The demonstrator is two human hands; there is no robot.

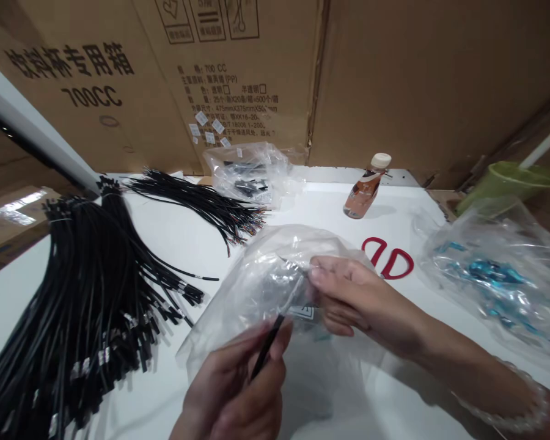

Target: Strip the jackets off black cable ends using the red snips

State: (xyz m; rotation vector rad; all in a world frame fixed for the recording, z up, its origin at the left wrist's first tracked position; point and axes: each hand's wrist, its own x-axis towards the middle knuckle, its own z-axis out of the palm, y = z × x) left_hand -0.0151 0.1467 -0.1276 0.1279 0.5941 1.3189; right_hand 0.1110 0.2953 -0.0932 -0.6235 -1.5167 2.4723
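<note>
the left hand pinches a thin black cable upright, its tip aimed into the clear bag, whose mouth the right hand grips open just above.

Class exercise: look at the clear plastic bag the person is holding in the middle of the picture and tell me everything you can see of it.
The clear plastic bag is thin, crinkled, glossy film, see-through but hazy where it folds. It sits bunched up on the white table in front of the person. The right hand pinches its upper edge, while the left hand holds a thin black cable at its mouth. A small printed label shows near the middle. Its contents are too blurred to tell.
</note>
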